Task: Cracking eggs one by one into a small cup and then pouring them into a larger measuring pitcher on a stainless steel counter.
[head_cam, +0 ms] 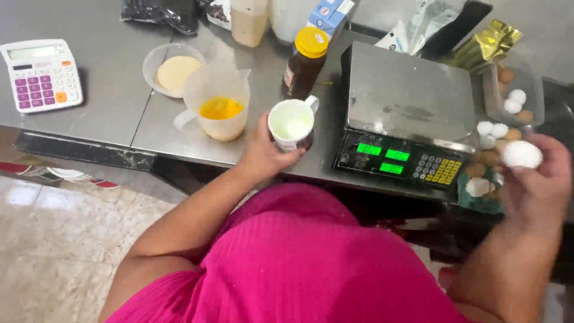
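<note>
My left hand (263, 152) grips a white mug (292, 124) near the front edge of the steel counter; pale liquid lies in its bottom. My right hand (538, 179) holds a white egg (522, 154) up at the right, above an egg carton (485, 185) with white and brown eggs. Just left of the mug stands a clear plastic jug (216, 101) with yellow egg yolk in it. A digital scale (406, 113) with green lit numbers sits between the mug and the eggs, its steel pan bare.
A brown bottle with a yellow cap (305, 63) stands behind the mug. A clear bowl of beige powder (172, 70) and a calculator (42, 75) lie to the left. A clear tub of eggs (513, 93) and packets sit at the back right. Tiled floor (60, 251) shows below.
</note>
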